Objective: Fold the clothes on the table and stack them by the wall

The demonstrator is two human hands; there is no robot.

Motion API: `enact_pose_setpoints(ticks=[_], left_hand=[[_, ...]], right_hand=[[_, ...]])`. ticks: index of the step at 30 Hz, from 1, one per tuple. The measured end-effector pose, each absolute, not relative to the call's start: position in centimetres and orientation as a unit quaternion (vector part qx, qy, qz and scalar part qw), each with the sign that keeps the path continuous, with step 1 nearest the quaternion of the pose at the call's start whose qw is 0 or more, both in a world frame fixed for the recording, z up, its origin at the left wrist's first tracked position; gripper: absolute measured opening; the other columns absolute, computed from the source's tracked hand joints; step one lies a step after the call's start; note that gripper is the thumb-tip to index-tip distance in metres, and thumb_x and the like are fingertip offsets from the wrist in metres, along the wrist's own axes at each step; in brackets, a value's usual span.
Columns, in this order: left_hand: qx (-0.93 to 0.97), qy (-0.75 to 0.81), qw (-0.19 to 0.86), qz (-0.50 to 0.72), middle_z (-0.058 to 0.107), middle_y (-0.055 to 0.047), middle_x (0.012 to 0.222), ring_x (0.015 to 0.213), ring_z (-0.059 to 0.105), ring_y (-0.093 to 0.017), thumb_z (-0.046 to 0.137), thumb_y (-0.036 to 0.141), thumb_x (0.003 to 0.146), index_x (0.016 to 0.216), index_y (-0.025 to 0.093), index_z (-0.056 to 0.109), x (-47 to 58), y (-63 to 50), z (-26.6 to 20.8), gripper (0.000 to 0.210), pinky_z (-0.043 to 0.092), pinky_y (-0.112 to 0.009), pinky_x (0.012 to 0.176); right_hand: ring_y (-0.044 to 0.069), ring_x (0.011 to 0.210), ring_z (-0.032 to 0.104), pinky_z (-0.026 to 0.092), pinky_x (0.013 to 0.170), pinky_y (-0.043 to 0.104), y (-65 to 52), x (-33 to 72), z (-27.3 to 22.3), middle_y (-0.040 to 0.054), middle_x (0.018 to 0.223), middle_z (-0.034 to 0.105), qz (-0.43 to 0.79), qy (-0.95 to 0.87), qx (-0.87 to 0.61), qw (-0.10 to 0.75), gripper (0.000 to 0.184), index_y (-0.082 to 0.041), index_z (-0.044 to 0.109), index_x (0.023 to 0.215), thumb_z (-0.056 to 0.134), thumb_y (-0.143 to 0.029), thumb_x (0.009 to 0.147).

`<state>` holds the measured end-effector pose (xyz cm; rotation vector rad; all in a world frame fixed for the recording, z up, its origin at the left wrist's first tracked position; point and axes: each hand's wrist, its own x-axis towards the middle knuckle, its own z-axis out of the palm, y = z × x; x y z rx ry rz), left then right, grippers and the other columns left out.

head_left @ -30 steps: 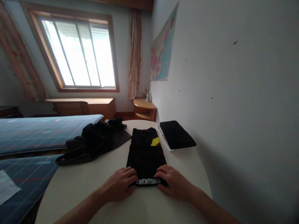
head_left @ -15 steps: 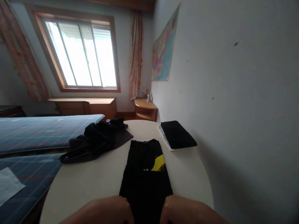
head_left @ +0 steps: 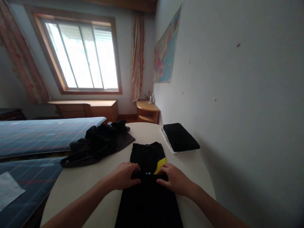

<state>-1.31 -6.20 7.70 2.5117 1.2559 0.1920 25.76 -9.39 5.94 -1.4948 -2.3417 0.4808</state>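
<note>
A black garment (head_left: pixel 148 202) with a yellow print lies lengthwise on the round cream table (head_left: pixel 95 183), its near part folded over the far part. My left hand (head_left: pixel 127 175) is closed at the left end of the fold's edge, thumb below and fingers above. At the right end, beside the yellow print, my right hand (head_left: pixel 174 179) pinches the same edge. The garment's far end, with a small light mark at its top, lies flat beyond both hands.
Crumpled dark clothing (head_left: pixel 102 142) hangs over the table's left edge, towards a blue checked mattress (head_left: pixel 49 136). A folded black cloth (head_left: pixel 180 136) rests on a white packet at the back right. The wall (head_left: pixel 249 133) runs close along the right side.
Both hands have moved forward from the near part of the garment to the fold's edge, where they now grip it. The near part has spread slightly wider.
</note>
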Motion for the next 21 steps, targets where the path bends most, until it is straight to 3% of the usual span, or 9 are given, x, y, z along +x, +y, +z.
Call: enact_pose_setpoints(ticks=[5,9,14,21], left_hand=[[0.881,0.449,0.144,0.043,0.068,-0.008,0.102,0.097,0.062,-0.028,0.071,0.04,0.075,0.1,0.021,0.066,-1.67,-5.89,7.21,0.032,0.046,-0.036,0.084],[0.885,0.434,0.166,0.037,0.067,-0.005,0.1,0.095,0.062,-0.026,0.069,0.034,0.076,0.095,0.021,0.064,-1.81,-5.92,7.04,0.023,0.045,-0.034,0.083],[0.875,0.429,0.22,0.043,0.069,-0.004,0.099,0.091,0.064,-0.023,0.063,0.032,0.081,0.105,0.024,0.063,-1.97,-6.25,7.15,0.025,0.046,-0.031,0.078],[0.876,0.392,0.277,0.041,0.072,-0.004,0.106,0.096,0.066,-0.024,0.059,0.028,0.086,0.113,0.025,0.067,-2.28,-6.21,7.94,0.028,0.048,-0.032,0.084]], right_hand=[[0.024,0.097,0.06,0.046,0.085,0.035,-9.39,25.78,5.68,0.0064,0.101,0.068,0.194,-0.813,-0.524,0.165,0.016,-0.02,0.069,0.092,0.073,-0.028,0.079],[0.023,0.093,0.061,0.046,0.084,0.034,-9.33,25.86,5.46,0.0051,0.098,0.069,0.211,-0.808,-0.524,0.167,0.02,-0.02,0.068,0.096,0.072,-0.024,0.077],[0.025,0.099,0.062,0.044,0.09,0.035,-9.29,25.93,5.17,0.0068,0.102,0.07,0.208,-0.809,-0.524,0.169,0.024,-0.021,0.071,0.1,0.07,-0.035,0.081],[0.023,0.092,0.065,0.046,0.081,0.031,-9.86,25.54,5.83,0.0061,0.1,0.072,0.256,-0.791,-0.532,0.161,0.026,-0.021,0.068,0.105,0.066,-0.037,0.084]])
